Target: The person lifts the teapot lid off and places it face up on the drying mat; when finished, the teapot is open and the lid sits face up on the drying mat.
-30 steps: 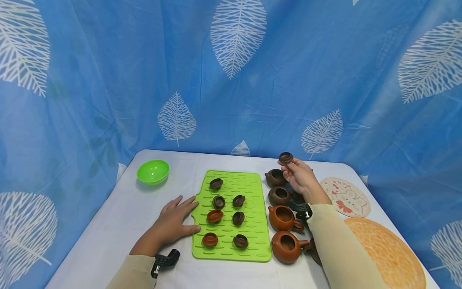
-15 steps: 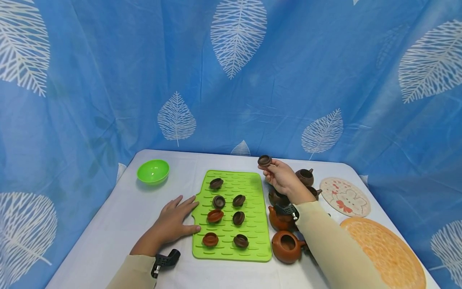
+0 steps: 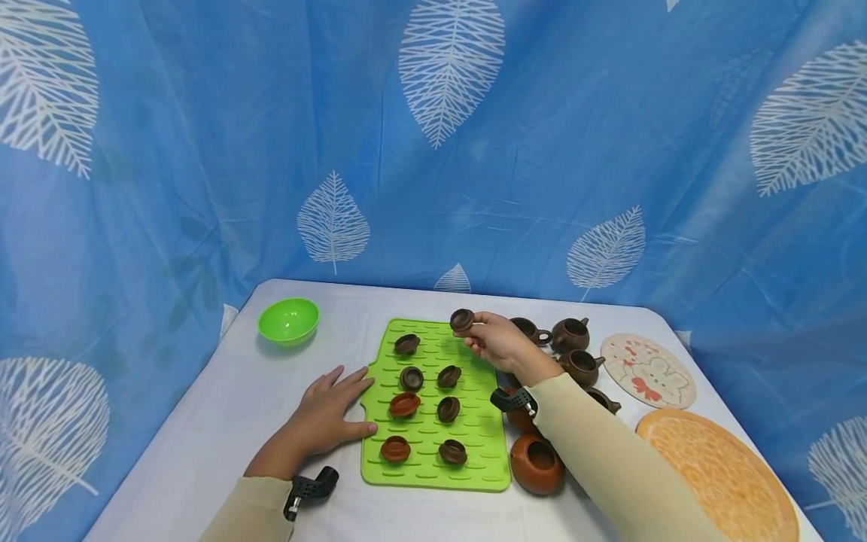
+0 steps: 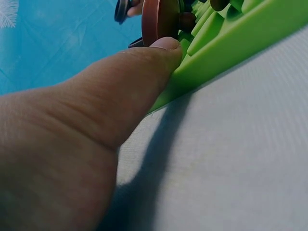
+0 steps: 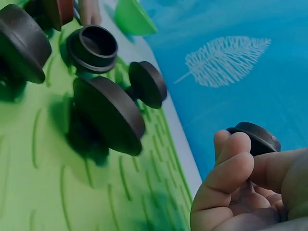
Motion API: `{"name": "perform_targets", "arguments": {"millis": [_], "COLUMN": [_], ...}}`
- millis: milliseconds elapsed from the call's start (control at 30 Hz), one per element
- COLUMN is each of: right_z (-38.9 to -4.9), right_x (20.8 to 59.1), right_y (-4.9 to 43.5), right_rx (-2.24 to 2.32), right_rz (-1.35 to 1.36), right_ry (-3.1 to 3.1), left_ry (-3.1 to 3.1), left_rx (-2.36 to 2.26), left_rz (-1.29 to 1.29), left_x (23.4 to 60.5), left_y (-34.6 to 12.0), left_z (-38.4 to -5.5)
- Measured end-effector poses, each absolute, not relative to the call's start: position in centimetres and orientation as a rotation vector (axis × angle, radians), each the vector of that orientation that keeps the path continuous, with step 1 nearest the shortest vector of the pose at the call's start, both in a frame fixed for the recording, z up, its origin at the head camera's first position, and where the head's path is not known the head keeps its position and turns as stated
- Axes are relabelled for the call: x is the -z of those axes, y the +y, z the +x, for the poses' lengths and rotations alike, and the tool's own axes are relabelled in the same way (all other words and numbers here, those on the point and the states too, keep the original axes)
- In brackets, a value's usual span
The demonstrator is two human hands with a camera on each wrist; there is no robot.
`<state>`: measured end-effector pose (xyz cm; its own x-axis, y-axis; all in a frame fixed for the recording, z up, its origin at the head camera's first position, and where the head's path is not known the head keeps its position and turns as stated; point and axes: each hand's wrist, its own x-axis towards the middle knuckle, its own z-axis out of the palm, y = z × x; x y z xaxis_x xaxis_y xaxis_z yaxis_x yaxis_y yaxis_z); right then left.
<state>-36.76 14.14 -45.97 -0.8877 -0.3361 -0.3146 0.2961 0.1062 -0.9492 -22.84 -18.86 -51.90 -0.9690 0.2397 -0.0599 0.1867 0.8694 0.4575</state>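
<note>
Between thumb and fingers my right hand (image 3: 504,344) pinches a dark brown teapot lid (image 5: 257,137), hollow side up, above the far right part of the green mat (image 3: 477,459). Several more lids lie on that mat, among them a dark lid (image 3: 406,344) at the far left, a reddish lid (image 3: 404,405) and another reddish lid (image 3: 395,449) near the front. My left hand (image 3: 325,414) lies flat with fingers spread, its fingertips touching the mat's left edge. In the left wrist view the thumb (image 4: 139,67) rests by the mat's side.
Lidless teapots stand right of the mat: an orange-brown teapot (image 3: 537,464) in front and a dark teapot (image 3: 570,333) behind, several partly hidden by my right arm. A green bowl (image 3: 289,321) sits back left. A rabbit-print round mat (image 3: 649,370) and an orange round mat (image 3: 721,474) lie right.
My right hand has carried the dark lid leftward and a little down, from above the teapots to over the green mat. The left hand has stayed in place.
</note>
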Motion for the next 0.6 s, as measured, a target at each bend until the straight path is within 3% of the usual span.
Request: {"name": "perform_targets", "arguments": {"millis": [600], "right_z": [-36.3], "right_x": [47.6], "right_y": [11.8], "right_rx": [1.593], "right_rz": [0.015], "right_ry": [1.975], "left_ry": [2.915], "left_rx": [-0.703], "left_rz": [0.343], "left_x": [51.5], "left_y": [-19.0], "left_z": [-22.7]}}
